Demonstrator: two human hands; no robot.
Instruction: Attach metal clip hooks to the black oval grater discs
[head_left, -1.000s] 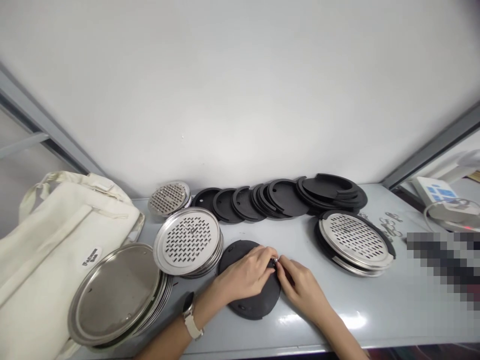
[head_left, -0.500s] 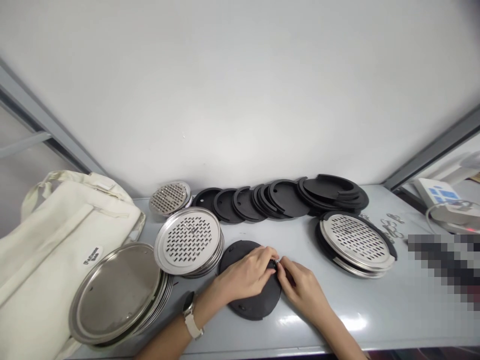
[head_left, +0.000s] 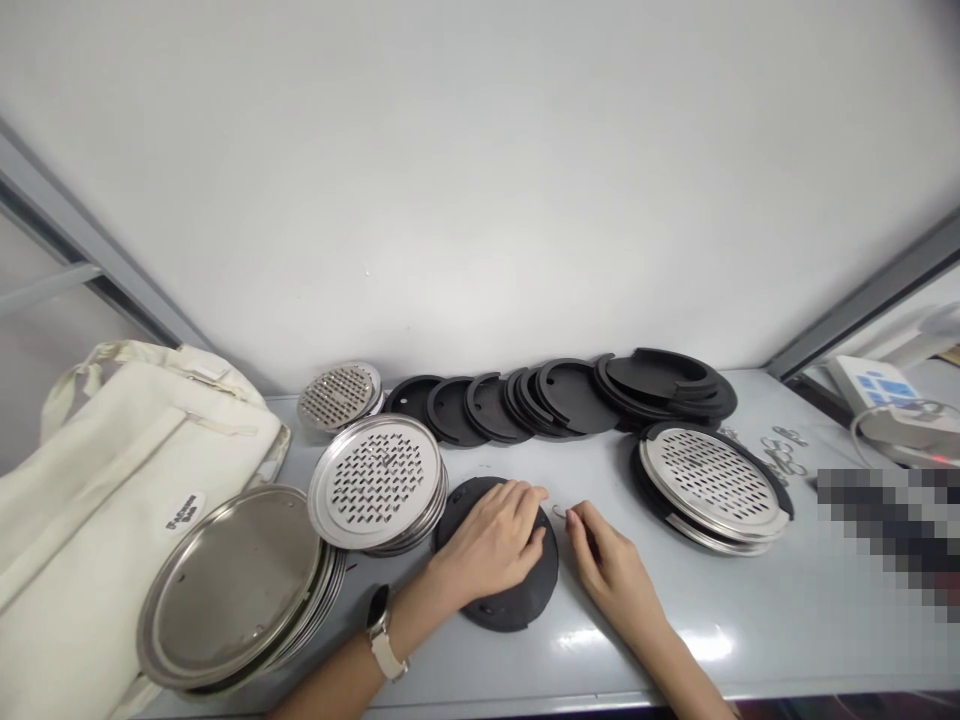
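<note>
A round black plastic disc (head_left: 517, 605) lies on the table in front of me, with small holes or studs on its face. My left hand (head_left: 495, 530) is over its upper right part, fingers curled and gripping near the rim. It wears a watch with a pale strap. Just to the right of the disc, apart from it, my right hand (head_left: 604, 550) pinches a small curved metal hook (head_left: 558, 511) between thumb and forefinger. The fingers hide part of the hook.
Perforated metal grater plates (head_left: 386, 480) and plain round metal plates (head_left: 232, 585) are stacked at left, beside a cream bag (head_left: 97, 470). Black discs (head_left: 577, 395) line the wall. At right are a grater stack (head_left: 712, 480) and several small metal hooks (head_left: 784, 455).
My right hand has drawn slightly right, away from the disc's edge, and the metal hook now shows apart from it. The disc and left hand have shifted slightly.
</note>
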